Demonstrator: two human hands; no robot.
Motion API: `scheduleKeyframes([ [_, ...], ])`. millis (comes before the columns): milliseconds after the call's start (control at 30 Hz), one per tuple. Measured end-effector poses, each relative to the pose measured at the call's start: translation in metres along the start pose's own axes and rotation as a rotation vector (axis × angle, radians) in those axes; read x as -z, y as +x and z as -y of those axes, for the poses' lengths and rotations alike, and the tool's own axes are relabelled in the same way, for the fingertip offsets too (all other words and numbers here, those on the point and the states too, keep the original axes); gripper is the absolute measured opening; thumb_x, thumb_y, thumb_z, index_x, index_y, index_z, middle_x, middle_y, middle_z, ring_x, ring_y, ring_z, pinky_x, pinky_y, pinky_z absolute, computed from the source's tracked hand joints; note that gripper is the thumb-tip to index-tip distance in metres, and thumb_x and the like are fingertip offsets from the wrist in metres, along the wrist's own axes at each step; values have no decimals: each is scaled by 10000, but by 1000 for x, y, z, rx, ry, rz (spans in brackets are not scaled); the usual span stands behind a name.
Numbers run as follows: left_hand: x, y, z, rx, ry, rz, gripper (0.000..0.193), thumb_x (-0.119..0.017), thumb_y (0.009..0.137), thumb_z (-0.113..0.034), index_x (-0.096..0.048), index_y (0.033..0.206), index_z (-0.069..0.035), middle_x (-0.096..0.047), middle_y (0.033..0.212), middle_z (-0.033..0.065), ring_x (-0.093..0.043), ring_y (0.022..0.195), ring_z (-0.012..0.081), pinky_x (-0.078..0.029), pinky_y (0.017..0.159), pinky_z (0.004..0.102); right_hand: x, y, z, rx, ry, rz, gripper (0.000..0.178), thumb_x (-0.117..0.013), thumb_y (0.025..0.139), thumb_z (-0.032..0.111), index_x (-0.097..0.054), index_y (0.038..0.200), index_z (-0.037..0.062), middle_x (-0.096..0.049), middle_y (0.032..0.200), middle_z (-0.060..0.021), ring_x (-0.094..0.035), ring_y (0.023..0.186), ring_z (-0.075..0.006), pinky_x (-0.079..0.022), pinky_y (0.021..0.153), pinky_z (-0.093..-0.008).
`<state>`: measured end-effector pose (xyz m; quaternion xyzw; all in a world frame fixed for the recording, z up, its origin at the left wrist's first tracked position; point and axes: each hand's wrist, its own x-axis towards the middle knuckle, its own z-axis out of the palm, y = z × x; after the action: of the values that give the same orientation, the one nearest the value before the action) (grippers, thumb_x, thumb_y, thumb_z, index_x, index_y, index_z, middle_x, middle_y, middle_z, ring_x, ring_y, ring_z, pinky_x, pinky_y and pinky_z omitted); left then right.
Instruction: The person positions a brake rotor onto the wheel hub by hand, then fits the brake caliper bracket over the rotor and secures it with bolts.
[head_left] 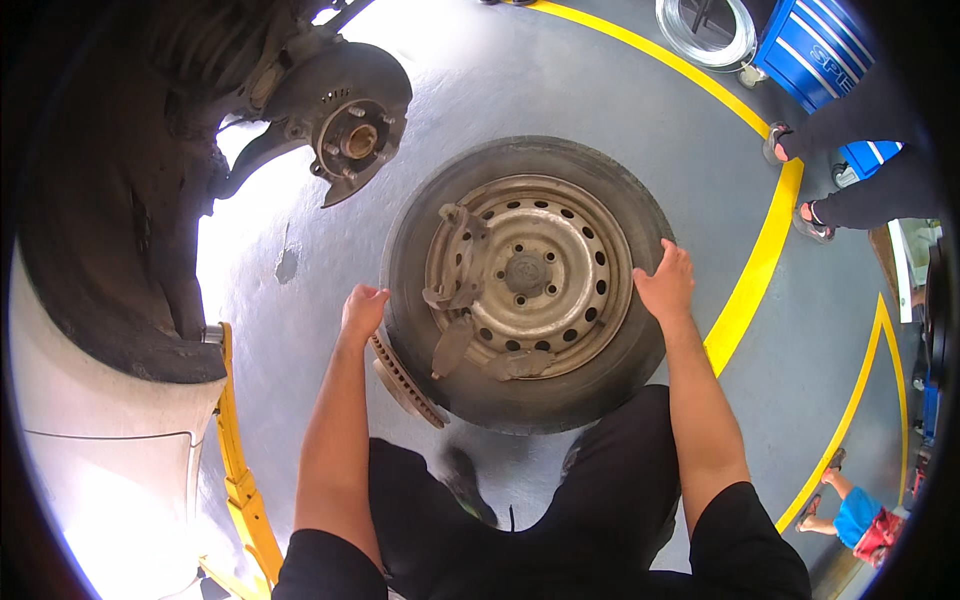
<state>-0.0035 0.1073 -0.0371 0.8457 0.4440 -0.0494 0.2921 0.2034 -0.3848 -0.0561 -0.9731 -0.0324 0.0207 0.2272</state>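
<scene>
A wheel (590,255) with a dark tyre and worn steel rim lies flat in front of me. At its left edge is my left hand (362,314), closed, thumb against the tyre and fingers partly hidden. My right hand (668,283) grips the opposite edge, thumb over the sidewall. A rusty brake caliper bracket (462,262) rests on the rim's left side. Below it lie two brake pads, one tilted (453,346) and one flat (522,364). A vented brake disc (405,384) leans on edge against the tyre, just below my left hand.
At upper left, the bare wheel hub (355,141) and dust shield hang in the arch of a white car (110,420). A yellow stand (240,490) is beside it. Blue cabinets (815,50), a hose coil (705,30) and people's legs (850,130) are at right.
</scene>
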Motion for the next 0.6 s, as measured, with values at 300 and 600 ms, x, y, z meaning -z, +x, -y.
scheduleKeyframes([
  [300, -60, 29, -33, 166, -137, -42, 1107, -826, 698, -618, -422, 1381, 153, -517, 1399, 311, -535, 1305, 391, -463, 1060, 442, 7, 125, -17, 99, -171, 86, 1155, -793, 727, 622, -226, 1568, 70, -339, 1545, -244, -332, 1442, -383, -348, 1142, -517],
  [600, -77, 14, -50, 169, -155, -95, 1163, -925, 624, -513, -354, 1376, 167, -533, 1352, 306, -585, 1222, 381, -513, 986, 446, -30, 164, -12, 35, -117, 249, 1382, -877, 532, 701, -239, 1557, 27, -411, 1510, -233, -436, 1392, -351, -425, 1112, -490],
])
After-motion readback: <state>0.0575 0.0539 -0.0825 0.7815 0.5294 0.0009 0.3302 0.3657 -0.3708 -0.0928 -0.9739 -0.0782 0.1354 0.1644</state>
